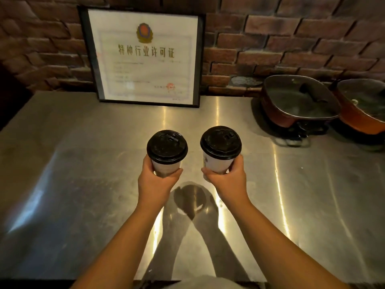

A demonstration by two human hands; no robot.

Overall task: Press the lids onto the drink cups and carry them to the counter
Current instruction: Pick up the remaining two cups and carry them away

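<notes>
Two white paper drink cups, each capped with a black plastic lid, are held side by side above a steel counter (83, 163). My left hand (155, 180) is wrapped around the left cup (166, 166), whose lid (167, 146) sits flat on top. My right hand (227, 177) grips the right cup (215, 163) under its lid (220, 142). Both cups are upright and lifted off the surface, casting shadows below. The cups' lower parts are hidden by my fingers.
A framed certificate (143, 57) leans against the brick wall (291, 42) at the back. Two red-brown electric pots with glass lids (300, 101) (364, 105) stand at the back right, with a cord beneath them.
</notes>
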